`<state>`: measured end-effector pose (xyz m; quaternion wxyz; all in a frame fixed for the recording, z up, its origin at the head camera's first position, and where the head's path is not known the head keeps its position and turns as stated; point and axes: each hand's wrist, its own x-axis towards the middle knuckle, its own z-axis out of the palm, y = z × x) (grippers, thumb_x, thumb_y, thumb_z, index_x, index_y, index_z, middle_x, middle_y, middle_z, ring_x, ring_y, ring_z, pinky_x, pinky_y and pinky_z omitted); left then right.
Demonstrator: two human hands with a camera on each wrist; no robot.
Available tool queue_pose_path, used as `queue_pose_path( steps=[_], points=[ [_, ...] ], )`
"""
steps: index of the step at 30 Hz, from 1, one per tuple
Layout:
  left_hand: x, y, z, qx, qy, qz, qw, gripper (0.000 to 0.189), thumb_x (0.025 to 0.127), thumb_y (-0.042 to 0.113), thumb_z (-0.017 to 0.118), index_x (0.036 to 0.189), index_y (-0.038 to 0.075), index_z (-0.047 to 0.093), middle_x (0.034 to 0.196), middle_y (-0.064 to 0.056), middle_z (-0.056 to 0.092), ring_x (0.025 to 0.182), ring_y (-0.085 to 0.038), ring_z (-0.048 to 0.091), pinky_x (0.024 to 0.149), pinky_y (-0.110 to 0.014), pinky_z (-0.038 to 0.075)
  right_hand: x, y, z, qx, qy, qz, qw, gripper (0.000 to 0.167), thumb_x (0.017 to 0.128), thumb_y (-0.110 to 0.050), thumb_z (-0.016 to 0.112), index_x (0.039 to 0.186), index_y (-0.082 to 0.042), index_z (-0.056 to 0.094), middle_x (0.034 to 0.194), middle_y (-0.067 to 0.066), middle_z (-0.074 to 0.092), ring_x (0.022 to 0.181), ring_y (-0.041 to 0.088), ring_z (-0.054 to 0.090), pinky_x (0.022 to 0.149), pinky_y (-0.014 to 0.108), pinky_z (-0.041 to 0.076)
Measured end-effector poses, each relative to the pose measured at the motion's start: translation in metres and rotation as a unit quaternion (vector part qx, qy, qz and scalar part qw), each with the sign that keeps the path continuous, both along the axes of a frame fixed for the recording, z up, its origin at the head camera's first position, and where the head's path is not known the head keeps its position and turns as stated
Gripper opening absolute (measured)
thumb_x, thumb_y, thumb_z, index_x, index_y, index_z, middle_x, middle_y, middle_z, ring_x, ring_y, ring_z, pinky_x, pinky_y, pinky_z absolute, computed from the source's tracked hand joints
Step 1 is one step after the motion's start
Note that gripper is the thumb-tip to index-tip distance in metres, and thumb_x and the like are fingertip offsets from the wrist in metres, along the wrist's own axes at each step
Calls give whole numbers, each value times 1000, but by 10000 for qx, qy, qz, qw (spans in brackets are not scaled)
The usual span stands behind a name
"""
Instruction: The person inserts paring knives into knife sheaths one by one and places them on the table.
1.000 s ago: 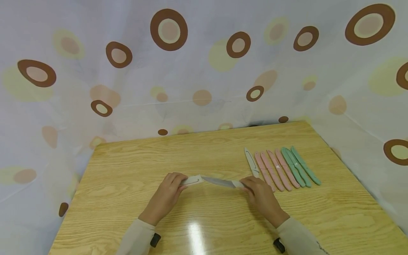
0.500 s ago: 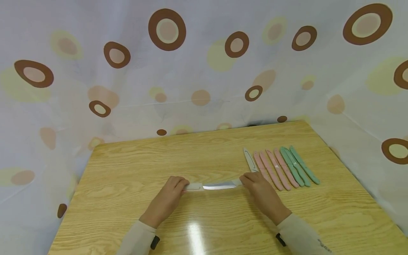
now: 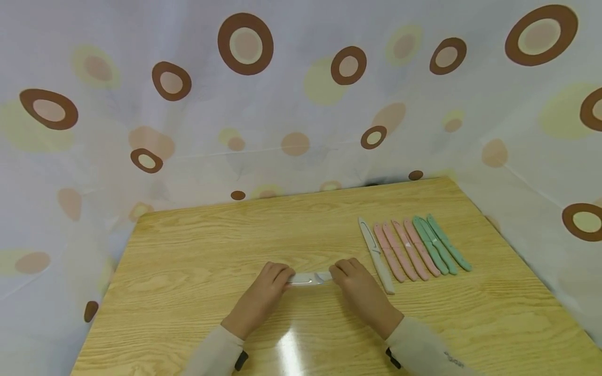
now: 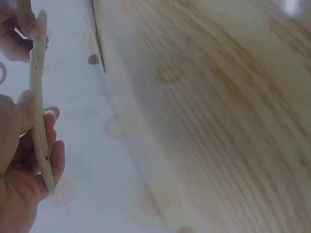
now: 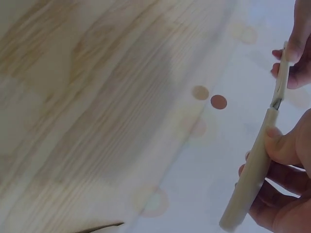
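Observation:
My left hand (image 3: 262, 297) grips a white knife sheath (image 3: 301, 279) just above the table. The handle (image 5: 249, 177) of a white knife is pinched between thumb and fingers of my right hand (image 3: 366, 297). Nearly the whole blade is inside the sheath; a short bit of metal (image 5: 276, 103) shows between sheath and handle in the right wrist view. In the left wrist view the sheath (image 4: 41, 126) lies across my left fingers, the right hand beyond it. A second white knife (image 3: 376, 255), sheathed, lies on the table to the right of my right hand.
Right of that knife, several pink sheathed knives (image 3: 408, 250) and a few green ones (image 3: 437, 245) lie side by side in a slanted row. The wooden table (image 3: 202, 240) meets a dotted white cloth (image 3: 291, 104) at the back and sides.
The two hands have come together, and the blade, bare between them before, has slid into the sheath. My right hand has moved left, uncovering the handle of the other white knife.

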<state>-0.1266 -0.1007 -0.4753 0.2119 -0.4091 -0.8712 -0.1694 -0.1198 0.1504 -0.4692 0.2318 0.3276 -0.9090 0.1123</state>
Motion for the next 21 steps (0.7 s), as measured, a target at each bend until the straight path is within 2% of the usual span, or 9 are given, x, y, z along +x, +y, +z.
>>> queue_pose_path(
  steps=[6, 13, 17, 21],
  points=[
    [1, 4, 1, 16, -10, 61, 10000, 23, 88, 5, 66, 110, 2, 58, 109, -7, 58, 101, -19, 54, 86, -25, 51, 2, -6, 2, 95, -28, -93, 9999, 29, 72, 13, 76, 96, 1, 66, 94, 10, 63, 85, 22, 59, 76, 27, 54],
    [-3, 3, -3, 162, -149, -29, 9998, 25, 87, 8, 69, 111, 4, 61, 109, -5, 60, 101, -18, 57, 87, -25, 52, -1, -2, -3, 259, -122, -266, 9992, 25, 74, 6, 78, 96, -1, 68, 95, 9, 66, 84, 22, 62, 73, 28, 55],
    [-6, 2, -4, 335, -40, 77, 9994, 23, 85, 11, 73, 107, 8, 66, 108, -6, 63, 100, -18, 60, 84, -27, 54, -5, 17, -4, 203, -394, -470, 9979, 25, 75, 2, 79, 97, -3, 67, 96, 8, 65, 85, 22, 62, 71, 28, 55],
    [-7, -3, -3, 280, -2, 373, 9989, 14, 85, 12, 74, 97, 10, 70, 101, -3, 66, 94, -16, 62, 80, -27, 54, -16, 60, -2, -174, -775, -988, 9919, 23, 79, 1, 75, 100, 3, 67, 97, 14, 66, 87, 29, 63, 72, 37, 56]
  ],
)
